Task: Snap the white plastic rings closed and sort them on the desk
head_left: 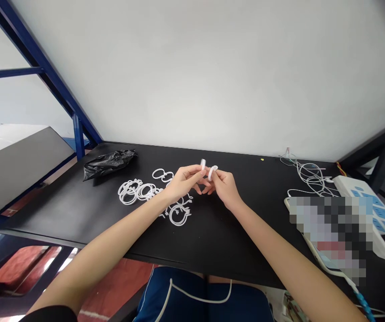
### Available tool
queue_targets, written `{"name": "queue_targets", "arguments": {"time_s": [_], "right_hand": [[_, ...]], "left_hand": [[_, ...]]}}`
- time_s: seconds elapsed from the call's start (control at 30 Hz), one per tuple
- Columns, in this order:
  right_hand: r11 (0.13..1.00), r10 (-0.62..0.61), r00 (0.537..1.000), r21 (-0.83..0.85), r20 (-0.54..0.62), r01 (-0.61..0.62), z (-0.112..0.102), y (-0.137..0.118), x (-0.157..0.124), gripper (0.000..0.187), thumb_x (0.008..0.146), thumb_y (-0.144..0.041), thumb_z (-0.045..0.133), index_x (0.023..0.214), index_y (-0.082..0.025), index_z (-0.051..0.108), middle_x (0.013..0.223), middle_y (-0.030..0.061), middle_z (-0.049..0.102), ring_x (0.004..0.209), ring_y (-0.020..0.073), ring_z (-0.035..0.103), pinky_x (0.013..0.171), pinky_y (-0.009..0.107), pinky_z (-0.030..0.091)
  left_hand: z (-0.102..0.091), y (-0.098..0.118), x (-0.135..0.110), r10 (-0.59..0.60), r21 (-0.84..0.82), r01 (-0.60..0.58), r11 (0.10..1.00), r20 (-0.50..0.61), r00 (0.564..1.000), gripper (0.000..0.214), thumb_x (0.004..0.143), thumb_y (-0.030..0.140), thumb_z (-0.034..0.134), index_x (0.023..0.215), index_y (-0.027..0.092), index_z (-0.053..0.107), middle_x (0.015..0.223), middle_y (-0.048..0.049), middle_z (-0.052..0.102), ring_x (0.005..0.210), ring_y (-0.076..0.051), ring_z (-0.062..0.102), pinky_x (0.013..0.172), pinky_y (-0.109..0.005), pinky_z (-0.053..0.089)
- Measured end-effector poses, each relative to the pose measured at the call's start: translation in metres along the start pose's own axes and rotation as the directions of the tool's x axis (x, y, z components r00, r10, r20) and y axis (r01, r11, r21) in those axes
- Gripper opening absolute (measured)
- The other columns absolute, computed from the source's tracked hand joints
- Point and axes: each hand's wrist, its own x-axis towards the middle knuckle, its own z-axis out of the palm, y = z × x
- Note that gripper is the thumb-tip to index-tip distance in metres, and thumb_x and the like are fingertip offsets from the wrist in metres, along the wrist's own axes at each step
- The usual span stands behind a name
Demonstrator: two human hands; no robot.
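Observation:
Over the middle of the table, my left hand [187, 181] pinches a small white plastic piece [203, 164] upright between thumb and fingertips. Close beside it, my right hand [224, 185] is closed on a white plastic ring [213, 172], seen almost edge-on. The fingertips of both hands are nearly together, and whether the two pieces join is hidden. Below and left of my left hand lies a loose pile of white plastic rings [179, 225], several with small tabs or clips on them. My left wrist covers part of that pile.
A crumpled black plastic bag [110, 163] lies at the back left of the black table [88, 205]. To the right are tangled white cables [308, 176], a white power strip [346, 184] and a phone [313, 248] with a blurred screen. Blue metal bars [56, 87] frame the left side.

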Motion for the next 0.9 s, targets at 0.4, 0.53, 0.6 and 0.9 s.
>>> {"name": "queue_targets", "arguments": {"time_s": [0.4,0.53,0.6,0.9], "right_hand": [[0.934,-0.175,0.957,-0.268,0.230,0.235,-0.004,-0.004,-0.006,0.059,0.094,-0.063,0.036,0.063,-0.018,0.057,0.053,0.0005,0.054,0.052,0.0132,0.053,0.056,0.028,0.046],[0.986,-0.105,0.953,-0.097,0.283,0.137,-0.005,-0.008,-0.004,0.055,0.091,-0.064,0.043,0.101,-0.016,0.068,0.066,0.0013,0.059,0.062,0.0161,0.058,0.058,0.030,0.052],[0.996,-0.063,0.960,-0.049,0.272,0.079,-0.006,-0.012,-0.002,0.055,0.090,-0.061,0.046,0.116,-0.017,0.065,0.068,0.0001,0.059,0.064,0.0159,0.060,0.064,0.032,0.054],[0.985,-0.146,0.958,-0.051,0.248,0.163,-0.005,-0.011,-0.003,0.039,0.092,-0.047,0.048,0.107,-0.017,0.067,0.093,0.0069,0.070,0.088,0.0195,0.065,0.080,0.034,0.052]], "left_hand": [[-0.003,0.012,-0.004,0.128,0.215,-0.160,0.963,0.156,0.979,0.061,0.097,0.049,0.037,0.046,0.015,0.042,0.068,-0.0065,0.062,0.075,-0.015,0.063,0.081,-0.029,0.051],[-0.004,0.019,-0.008,0.125,0.335,-0.208,0.919,0.252,0.960,0.052,0.099,0.046,0.035,0.063,0.014,0.056,0.081,-0.0068,0.065,0.082,-0.016,0.065,0.084,-0.029,0.053],[-0.006,0.019,-0.009,0.055,0.339,-0.154,0.928,0.286,0.957,0.046,0.099,0.047,0.034,0.082,0.013,0.062,0.091,-0.0082,0.065,0.083,-0.017,0.067,0.075,-0.028,0.056],[-0.005,0.018,-0.007,-0.148,0.063,0.134,0.989,0.377,0.914,0.034,0.095,0.042,0.044,0.099,0.013,0.063,0.096,-0.0103,0.065,0.083,-0.024,0.073,0.059,-0.028,0.060]]}}
